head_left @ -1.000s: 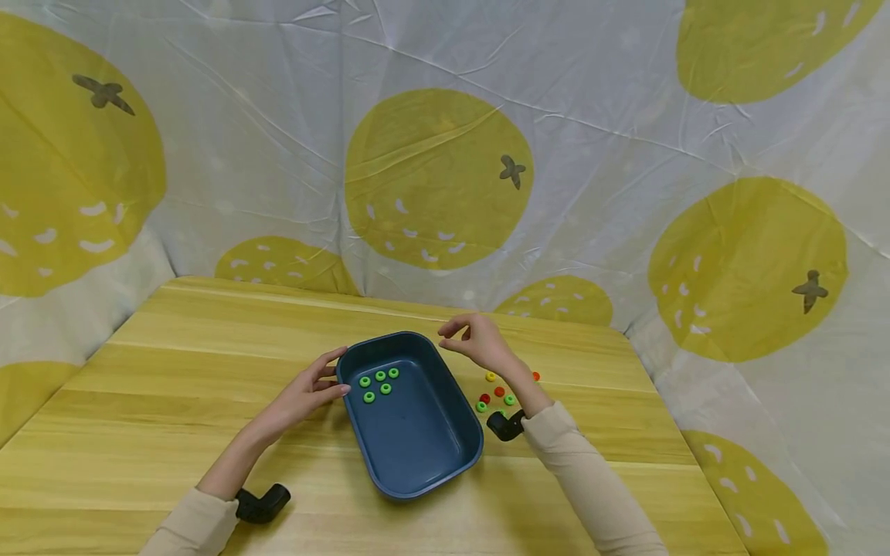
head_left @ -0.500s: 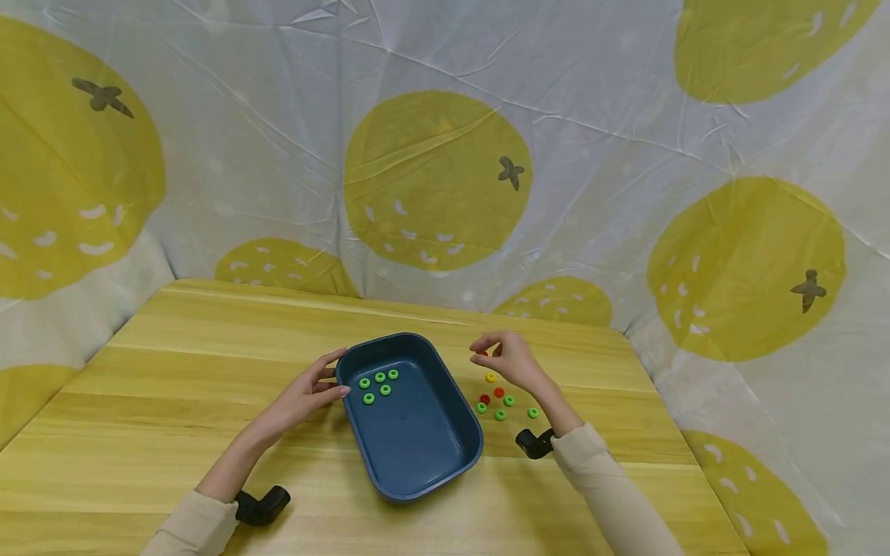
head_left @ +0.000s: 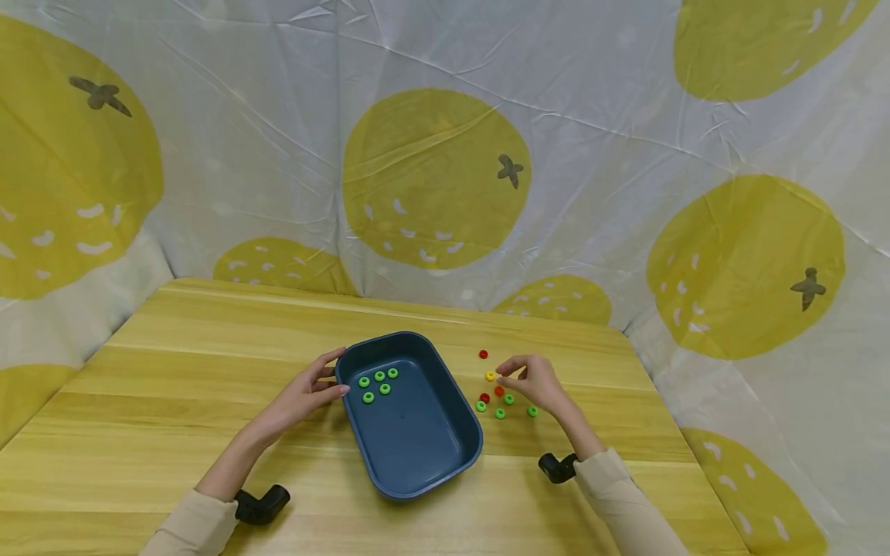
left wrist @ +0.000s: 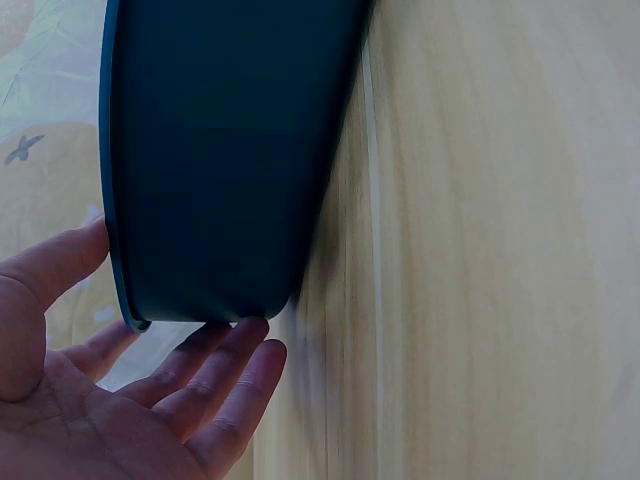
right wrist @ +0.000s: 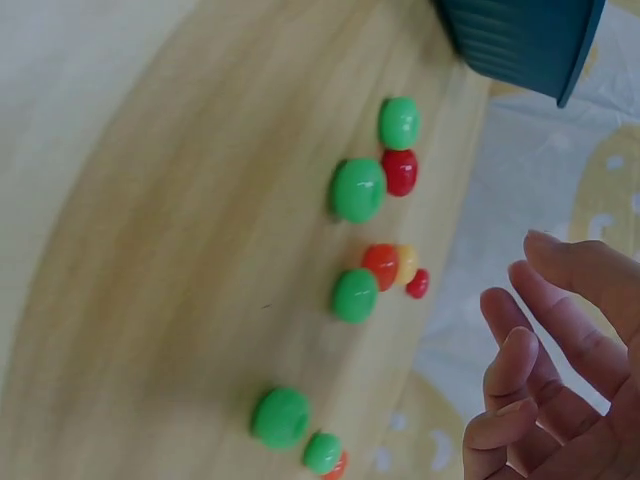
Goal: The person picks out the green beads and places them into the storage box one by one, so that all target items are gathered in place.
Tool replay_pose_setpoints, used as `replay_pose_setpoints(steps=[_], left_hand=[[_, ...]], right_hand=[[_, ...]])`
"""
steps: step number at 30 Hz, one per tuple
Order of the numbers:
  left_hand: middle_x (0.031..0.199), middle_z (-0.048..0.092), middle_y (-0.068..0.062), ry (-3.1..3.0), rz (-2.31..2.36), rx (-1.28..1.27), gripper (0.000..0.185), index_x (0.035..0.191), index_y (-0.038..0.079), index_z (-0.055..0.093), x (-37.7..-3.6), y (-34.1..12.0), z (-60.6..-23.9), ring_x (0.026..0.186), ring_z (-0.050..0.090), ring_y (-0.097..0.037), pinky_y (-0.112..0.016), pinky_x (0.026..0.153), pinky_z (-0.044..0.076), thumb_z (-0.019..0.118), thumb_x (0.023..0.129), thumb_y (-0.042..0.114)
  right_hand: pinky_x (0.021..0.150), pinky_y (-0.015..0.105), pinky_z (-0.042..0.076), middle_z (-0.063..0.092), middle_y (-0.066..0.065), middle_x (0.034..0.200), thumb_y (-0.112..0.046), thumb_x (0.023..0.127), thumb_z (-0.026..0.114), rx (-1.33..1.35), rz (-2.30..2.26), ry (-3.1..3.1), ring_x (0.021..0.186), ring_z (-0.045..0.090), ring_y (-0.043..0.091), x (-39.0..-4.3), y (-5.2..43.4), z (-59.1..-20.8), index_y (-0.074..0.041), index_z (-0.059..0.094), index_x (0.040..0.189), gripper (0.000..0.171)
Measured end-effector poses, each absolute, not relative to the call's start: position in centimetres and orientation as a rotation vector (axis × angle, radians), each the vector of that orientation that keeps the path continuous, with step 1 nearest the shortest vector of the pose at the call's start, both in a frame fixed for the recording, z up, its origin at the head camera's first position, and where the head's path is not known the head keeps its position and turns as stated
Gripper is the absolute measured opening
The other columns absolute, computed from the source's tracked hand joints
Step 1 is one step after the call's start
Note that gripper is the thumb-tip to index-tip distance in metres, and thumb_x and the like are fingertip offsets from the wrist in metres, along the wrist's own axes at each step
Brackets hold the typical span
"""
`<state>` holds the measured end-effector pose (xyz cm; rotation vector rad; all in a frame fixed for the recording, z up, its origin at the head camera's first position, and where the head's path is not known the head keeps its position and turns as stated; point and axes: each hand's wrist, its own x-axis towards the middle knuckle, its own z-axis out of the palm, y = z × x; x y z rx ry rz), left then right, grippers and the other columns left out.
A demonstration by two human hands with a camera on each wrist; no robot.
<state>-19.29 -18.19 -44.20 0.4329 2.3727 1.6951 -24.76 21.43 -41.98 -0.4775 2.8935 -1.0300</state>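
A dark blue rectangular tray [head_left: 410, 455] holds several small green rings [head_left: 385, 389]. My left hand [head_left: 309, 394] rests at its left side, thumb on the rim and fingers against the outer wall; in the left wrist view those fingers [left wrist: 215, 385] are nearly straight. To the tray's right, my right hand [head_left: 538, 382] hovers with thumb and index fingertips right at a yellow ring [head_left: 490, 376]. The right wrist view shows a gap between thumb and fingers, with nothing in it. Around it lie red rings [head_left: 483, 354], an orange ring [head_left: 499, 391] and several green rings [head_left: 509, 399].
Everything lies on a wooden table [head_left: 208, 340]. Behind it hangs a pale cloth [head_left: 598, 193] with large yellow fruit prints. In the right wrist view, a reddish-orange ring [right wrist: 337, 466] sits partly behind a green one. Each wrist bears a black device [head_left: 263, 506].
My right hand has moved right and toward the table's front, from beside the tray's far end to the yellow ring. A far red ring has come into view. The left hand and tray stay put.
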Motion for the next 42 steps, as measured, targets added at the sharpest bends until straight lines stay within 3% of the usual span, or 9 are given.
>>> replay_pose_setpoints(steps=[13, 20, 27, 42], left_hand=[[0.141, 0.035, -0.033, 2.396, 1.697, 0.435, 0.068, 0.150, 0.008, 0.019, -19.5, -18.2, -44.4, 0.125, 0.043, -0.048, -0.049, 0.096, 0.045, 0.056, 0.095, 0.023], [0.142, 0.034, -0.033, 2.393, 1.699, 0.432, 0.068, 0.150, 0.009, 0.019, -19.5, -18.2, -44.4, 0.126, 0.042, -0.048, -0.051, 0.097, 0.044, 0.056, 0.095, 0.023], [0.141, 0.036, -0.033, 2.396, 1.700, 0.432, 0.067, 0.150, 0.008, 0.020, -19.5, -18.2, -44.5, 0.125, 0.043, -0.048, -0.050, 0.096, 0.045, 0.056, 0.095, 0.022], [0.142, 0.034, -0.034, 2.381, 1.697, 0.430, 0.069, 0.150, 0.007, 0.018, -19.4, -18.2, -44.4, 0.126, 0.042, -0.049, -0.052, 0.098, 0.044, 0.056, 0.095, 0.023]], right_hand=[[0.049, 0.021, 0.041, 0.071, 0.010, 0.092, -0.008, 0.080, 0.072, -0.283, -1.030, 2.891, 0.054, 0.048, 0.011, -23.9, 22.9, -44.2, -0.006, 0.073, 0.088, 0.008], [0.060, 0.022, 0.043, 0.071, 0.002, 0.089, -0.010, 0.074, 0.077, -0.236, -0.900, 2.977, 0.068, 0.052, 0.009, -24.2, 23.2, -45.5, -0.013, 0.075, 0.082, 0.008], [0.063, 0.025, 0.045, 0.072, 0.001, 0.088, -0.010, 0.072, 0.079, -0.271, -0.863, 3.002, 0.071, 0.055, 0.010, -24.2, 23.0, -45.7, -0.012, 0.075, 0.081, 0.010], [0.058, 0.024, 0.044, 0.071, 0.007, 0.088, -0.010, 0.079, 0.074, -0.275, -0.953, 2.952, 0.066, 0.054, 0.013, -24.0, 22.8, -44.1, -0.007, 0.073, 0.088, 0.010]])
